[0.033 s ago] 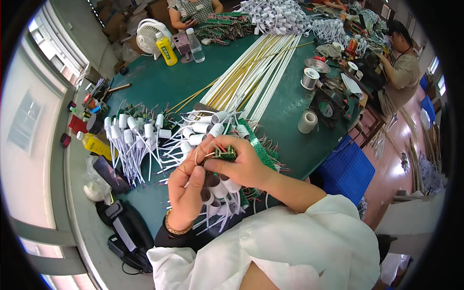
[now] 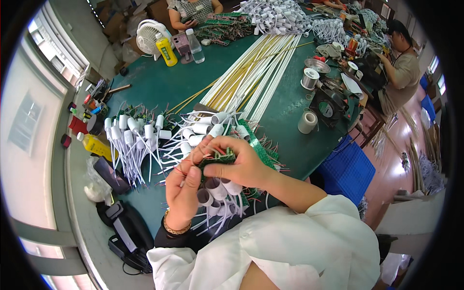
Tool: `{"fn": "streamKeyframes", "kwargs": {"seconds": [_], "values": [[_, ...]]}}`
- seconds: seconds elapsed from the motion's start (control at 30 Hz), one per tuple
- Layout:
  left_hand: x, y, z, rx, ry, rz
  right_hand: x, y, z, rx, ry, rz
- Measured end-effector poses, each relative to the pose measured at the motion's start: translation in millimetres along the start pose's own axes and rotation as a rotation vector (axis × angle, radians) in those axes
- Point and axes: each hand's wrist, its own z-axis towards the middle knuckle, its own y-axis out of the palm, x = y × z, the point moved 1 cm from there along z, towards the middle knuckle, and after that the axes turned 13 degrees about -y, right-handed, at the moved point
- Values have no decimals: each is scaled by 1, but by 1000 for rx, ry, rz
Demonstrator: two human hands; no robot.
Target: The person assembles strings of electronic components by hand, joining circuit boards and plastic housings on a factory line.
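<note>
A small green circuit board (image 2: 216, 159) with thin red wires is held up in front of me. My right hand (image 2: 244, 163) is closed round it, the thumb along its near edge and the fingers over the far side. My left hand (image 2: 181, 191) is closed at the board's left end, thumb and fingers pinching thin wires (image 2: 205, 156); their tips partly hide what they hold. Just below lie white cylindrical caps (image 2: 216, 190) with white leads. More white caps (image 2: 200, 128) lie beyond my hands, beside a strip of green boards (image 2: 258, 145).
Another bunch of capped leads (image 2: 129, 137) lies to the left. Long white and yellow rods (image 2: 251, 77) run up the green table (image 2: 195, 79). Solder wire spools (image 2: 308, 122) stand at right, near a blue crate (image 2: 345, 169). Other people (image 2: 403, 72) sit at the far sides.
The board has turned in my fingers, so more of its green face shows. My left hand has shifted slightly left and down; my right hand stays nearly in place.
</note>
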Motion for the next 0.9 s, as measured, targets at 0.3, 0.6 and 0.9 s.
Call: {"fn": "streamKeyframes", "kwargs": {"seconds": [0.3, 0.6, 0.9], "values": [[-17, 0, 22, -46, -75, -52, 3, -9, 0, -114, 116, -322], [-24, 10, 11, 287, 66, 301, 10, 4, -8, -12, -245, -601], [-3, 8, 17, 15, -4, 27, 9, -12, 6, -239, 137, -118]]}}
